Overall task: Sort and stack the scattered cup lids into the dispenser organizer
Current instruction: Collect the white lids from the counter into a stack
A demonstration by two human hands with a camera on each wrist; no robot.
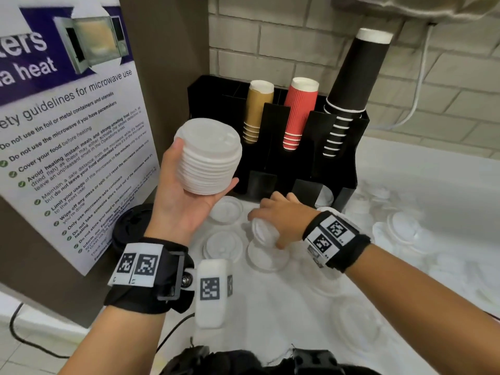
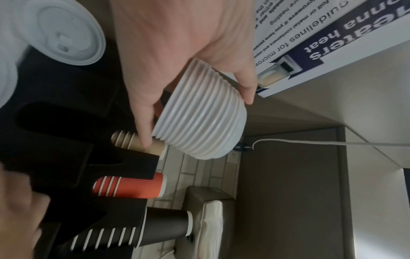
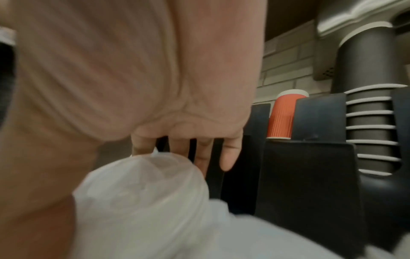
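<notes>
White bench [image 1: 405, 169] against a pale brick wall [image 1: 270, 50], with a microwave-safety poster [image 1: 67, 131] on the brown panel left of the black dispenser organizer [image 1: 270, 158]. The organizer carries upright columns of tan cups [image 1: 257, 109], red cups [image 1: 299, 112] and black cups [image 1: 349, 85]; its low front slots appear to be where lids go. The left hand [image 1: 186, 201] is raised just left of the organizer, palm up, thumb and fingers [image 2: 144, 129] curled round a nested stack of white lids [image 1: 209, 158], evidently held as a running collection. The right hand [image 1: 281, 217] is low in front of the organizer, its fingers closed over a loose white lid [image 1: 263, 231] that sits above another on the bench, presumably to add it to the stack. More scattered lids [image 1: 400, 228] lie to the right of the organizer, so sorting looks well short of finished.
</notes>
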